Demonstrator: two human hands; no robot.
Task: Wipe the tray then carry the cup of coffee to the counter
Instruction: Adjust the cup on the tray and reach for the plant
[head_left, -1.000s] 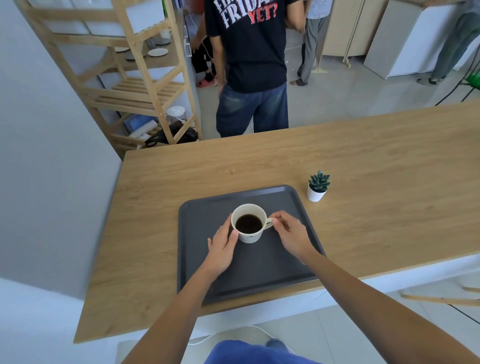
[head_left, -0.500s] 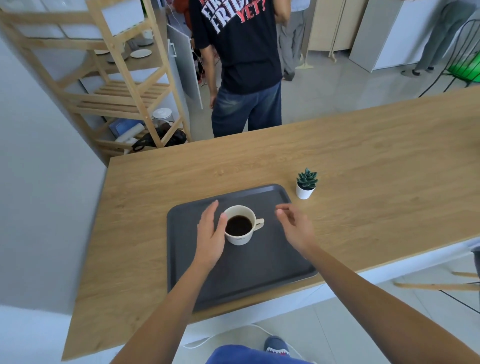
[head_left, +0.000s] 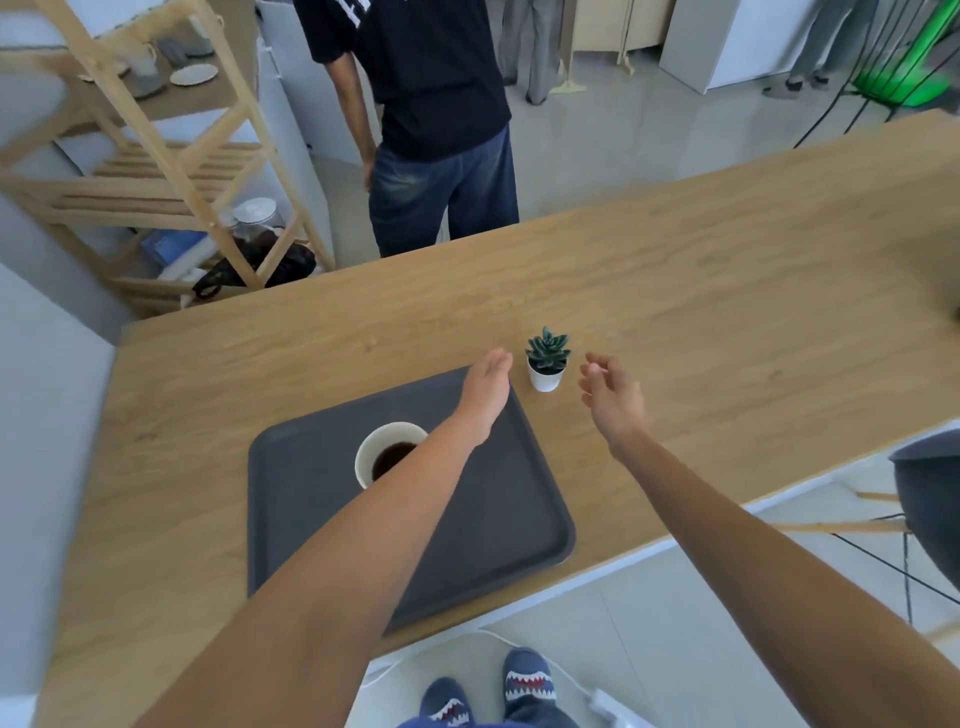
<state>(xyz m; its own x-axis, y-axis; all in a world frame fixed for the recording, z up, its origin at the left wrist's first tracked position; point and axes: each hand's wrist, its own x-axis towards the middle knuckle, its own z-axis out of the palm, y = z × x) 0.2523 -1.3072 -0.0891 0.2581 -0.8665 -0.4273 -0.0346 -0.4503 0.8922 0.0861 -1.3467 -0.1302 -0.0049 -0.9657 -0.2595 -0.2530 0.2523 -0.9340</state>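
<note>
A white cup of black coffee (head_left: 382, 454) stands on a dark grey tray (head_left: 311, 519) near the wooden counter's (head_left: 727, 291) front edge; my left forearm hides the cup's right side. My left hand (head_left: 485, 392) is stretched flat over the tray's far right corner, holding nothing. My right hand (head_left: 613, 397) hovers above the counter with its fingers loosely curled and apart, empty. A small succulent in a white pot (head_left: 546, 359) sits between the two hands, touched by neither.
A person in a black shirt and jeans (head_left: 441, 156) stands just beyond the counter's far edge. A wooden shelf rack (head_left: 156, 171) with dishes stands at the back left. A dark chair (head_left: 930, 499) is at the right, below the counter.
Both hands have let go of the cup and moved away from it, forward and to the right toward the small plant. The cup stays on the tray.
</note>
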